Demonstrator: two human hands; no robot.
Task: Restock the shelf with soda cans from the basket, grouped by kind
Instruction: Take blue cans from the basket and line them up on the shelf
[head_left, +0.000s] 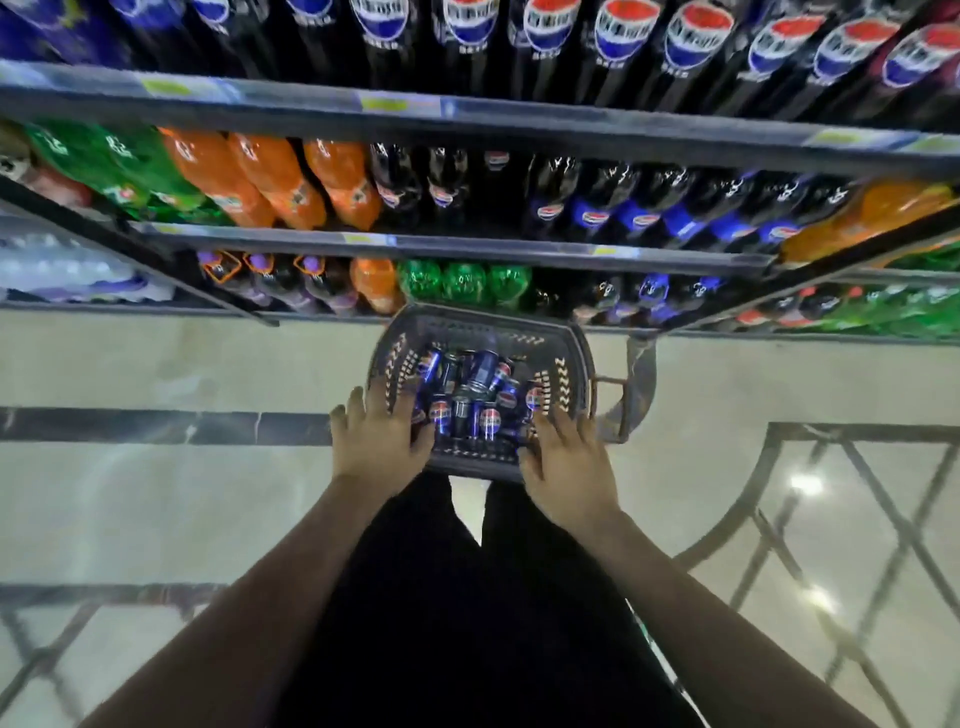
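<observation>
A dark plastic basket (569, 358) sits on the floor in front of the shelf, holding several blue and black soda cans (480, 371) in a loose heap. My left hand (376, 439) hovers over the basket's near left corner, fingers spread and nothing in it. My right hand (563, 460) is over the near right corner, fingers also spread, its fingertips by the rim and the nearest cans. The image is blurred, so contact with the cans cannot be told.
The shelf (467, 244) rises beyond the basket with rows of cola, orange and green soda bottles on three levels. The basket's handle (631, 395) hangs to the right. My dark trouser legs stand just behind the basket on a glossy tiled floor (182, 493).
</observation>
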